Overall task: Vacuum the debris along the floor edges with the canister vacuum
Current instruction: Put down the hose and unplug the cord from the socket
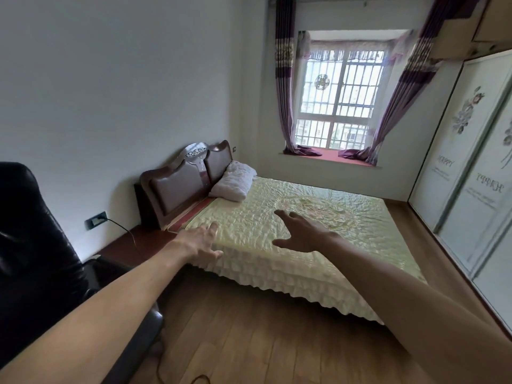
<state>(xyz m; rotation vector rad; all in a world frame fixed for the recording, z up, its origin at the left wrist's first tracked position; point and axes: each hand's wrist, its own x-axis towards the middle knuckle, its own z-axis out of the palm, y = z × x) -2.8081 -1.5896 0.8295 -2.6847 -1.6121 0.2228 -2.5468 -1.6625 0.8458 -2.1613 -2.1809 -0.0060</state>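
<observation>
Both arms reach forward over a wood floor [249,342] toward a bed [304,245]. The left hand [198,243] is open with fingers loosely spread and holds nothing; it shows against the bed's near corner, though whether it touches the quilt cannot be told. The right hand [300,231] is spread wide, thumb out, also empty, seen over the quilt. No vacuum shows anywhere; only a dark cord [177,379] loops on the floor at the bottom edge, and what it leads to is cut off. The bed's ruffled skirt hangs to the floor along its near side, hiding the gap beneath. Open floor lies in front of the bed, and a strip runs along the right between the bed and the wardrobe [471,189], whose white sliding doors meet the floor in a straight edge. On the left, a black chair [33,245] fills the corner and covers the wall's base there; its lower part is hidden behind the left arm. Between chair and headboard [180,189] stands a low reddish nightstand [124,245], above which a wall socket [95,219] has a thin cable running down. A pillow [234,181] leans on the headboard. At the far end a barred window [340,101] with purple curtains [285,79] sits over a red sill; the floor edge below it is hidden by the bed. The far right corner is dim and hard to make out.
</observation>
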